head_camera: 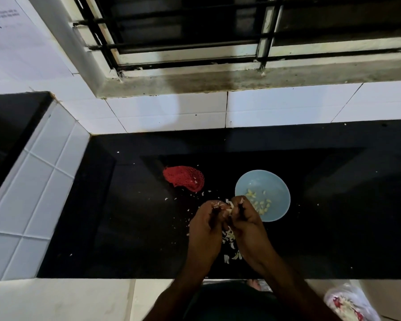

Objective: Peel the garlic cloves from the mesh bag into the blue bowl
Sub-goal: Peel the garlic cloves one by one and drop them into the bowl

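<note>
The worktop [333,228] is glossy black, flecked with white peel scraps [229,237]. The mesh bag [183,178] is red with an open net pattern. The bowl [280,181] is pale blue, and the peeled cloves [261,202] in it are pale yellow. The garlic clove [229,208] in its skin is off-white. The wall tiles [167,112] are white with thin dark joints; the window bars [195,18] are black, the sill [241,82] grey with dark stains.

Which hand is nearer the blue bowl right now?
Right. The right hand is by the left rim of the blue bowl; the left hand is beyond it, farther left.
</note>
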Available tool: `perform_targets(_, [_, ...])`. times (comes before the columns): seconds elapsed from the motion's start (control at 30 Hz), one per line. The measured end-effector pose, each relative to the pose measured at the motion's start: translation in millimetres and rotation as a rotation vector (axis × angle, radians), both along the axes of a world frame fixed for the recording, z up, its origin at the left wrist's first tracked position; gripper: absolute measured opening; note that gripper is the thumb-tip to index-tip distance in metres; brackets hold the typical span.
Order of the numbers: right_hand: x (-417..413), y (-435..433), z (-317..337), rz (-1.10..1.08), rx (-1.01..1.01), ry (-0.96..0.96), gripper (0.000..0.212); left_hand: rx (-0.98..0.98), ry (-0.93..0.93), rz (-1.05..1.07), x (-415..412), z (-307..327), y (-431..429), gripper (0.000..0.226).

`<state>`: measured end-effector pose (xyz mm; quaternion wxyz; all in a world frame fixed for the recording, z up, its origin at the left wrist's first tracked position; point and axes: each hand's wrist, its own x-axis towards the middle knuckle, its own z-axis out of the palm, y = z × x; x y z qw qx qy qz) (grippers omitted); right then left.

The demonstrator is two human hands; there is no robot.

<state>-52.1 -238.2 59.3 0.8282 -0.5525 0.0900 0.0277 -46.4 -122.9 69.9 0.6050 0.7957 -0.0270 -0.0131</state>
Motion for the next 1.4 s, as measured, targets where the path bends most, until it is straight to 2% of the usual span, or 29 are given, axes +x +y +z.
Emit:
perform_targets(0.1, [-3,0,1,0.033,0.075,0.051,0.015,-0.017,0.004,0.010,-1,-6,5,0.020])
perform_targets(0.2, [-7,-1,-2,0.033,0.057,0.049,0.028,-0.111,0.057,0.011,-2,-3,6,0.016])
perform_targets(0.27, [-8,-2,-1,0.007,0.019,0.020,0.010,-0.211,0.081,0.025,-1,0,7,0.010])
perform_targets(0.3, [-8,-3,-2,-0.015,-0.010,0.004,0.009,-0.259,0.095,0.029,0,0,8,0.008])
perform_targets(0.37, [-7,-7,-4,-0.027,-0.100,-0.030,0.015,-0.311,0.135,0.034,1,-3,10,0.007])
perform_targets(0.47, [-6,-11,-6,-0.053,-0.235,-0.059,0.011,-0.359,0.224,0.071,2,-11,12,0.007])
perform_targets(0.67, [-4,-20,-18,-0.009,-0.701,-0.053,0.017,-0.387,0.301,0.119,3,-22,19,0.006])
perform_targets(0.77, [-5,-25,-29,0.006,-0.890,-0.054,0.019,-0.398,0.343,0.129,5,-26,21,0.016])
perform_targets(0.9, [-4,-30,-38,0.034,-1.038,-0.068,0.024,-0.377,0.368,0.150,8,-27,21,0.021])
perform_targets(1.07, [3,-30,-33,0.048,-0.961,-0.139,0.013,-0.368,0.375,0.149,12,-34,21,0.026])
perform_targets(1.27, [13,-26,-37,0.080,-0.900,-0.161,0.015,-0.300,0.386,0.030,16,-37,20,0.064])
perform_targets(1.4, [13,-25,-34,-0.016,-0.819,-0.134,0.016,-0.375,0.465,0.054,17,-39,19,0.060])
